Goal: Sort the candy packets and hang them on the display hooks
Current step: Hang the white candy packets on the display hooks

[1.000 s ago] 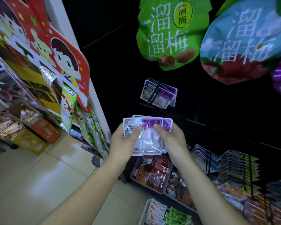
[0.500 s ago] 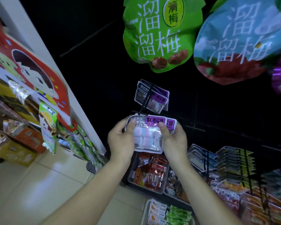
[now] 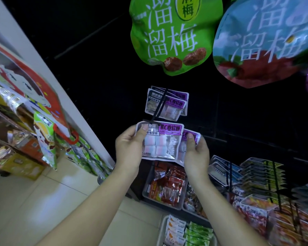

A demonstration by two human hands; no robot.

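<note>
Packets [image 3: 161, 142] sit fanned just under hook [image 3: 157, 109], left hand [image 3: 130, 150] pinching front one, right hand [image 3: 196, 155] pinching rear one; hanging step, next probably threading front packet onto hook tip.

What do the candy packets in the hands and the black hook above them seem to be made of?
Candy packets: probably glossy plastic film; glare and a clear window showing the candies. Black hook: seemingly thin dark-coated metal wire, straight and slender; not certain.
</note>
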